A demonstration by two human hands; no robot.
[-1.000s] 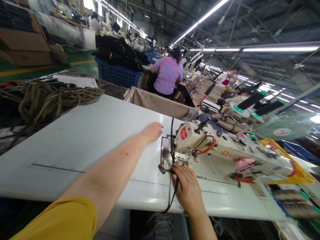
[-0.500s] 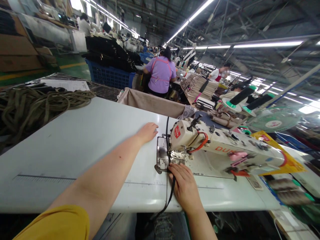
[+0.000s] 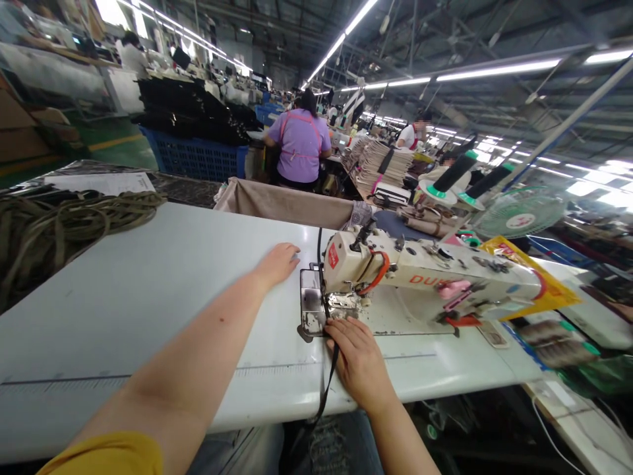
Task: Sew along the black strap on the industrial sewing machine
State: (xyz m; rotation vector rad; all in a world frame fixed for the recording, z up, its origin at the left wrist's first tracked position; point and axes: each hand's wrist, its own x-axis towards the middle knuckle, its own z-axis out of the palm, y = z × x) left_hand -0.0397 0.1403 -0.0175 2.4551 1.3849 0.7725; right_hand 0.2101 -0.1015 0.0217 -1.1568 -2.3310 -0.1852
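A narrow black strap (image 3: 330, 379) runs front to back under the head of a white sewing machine (image 3: 376, 264), past its metal needle plate (image 3: 311, 300). Just in front of the presser foot, my right hand (image 3: 359, 359) holds the strap, its fingers laid forward over it and the thumb low at its side. The strap's near end hangs over the table edge towards my lap. Left of the machine head, my left hand (image 3: 277, 264) rests on the white table (image 3: 198, 264), fingers loosely stretched and apart from the strap. A small greyish spot shows at its fingertips, too small to name.
A heap of olive straps (image 3: 74, 224) lies at the left. Behind the table are a cloth-lined bin (image 3: 287, 201), a blue crate (image 3: 198, 155) of black pieces and a co-worker in purple (image 3: 299, 145). Thread cones (image 3: 455, 175) and a green fan (image 3: 519, 218) stand right.
The whole view has shifted left as my head turned slightly right. Both hands keep nearly the same places beside the machine, the right one still on the strap.
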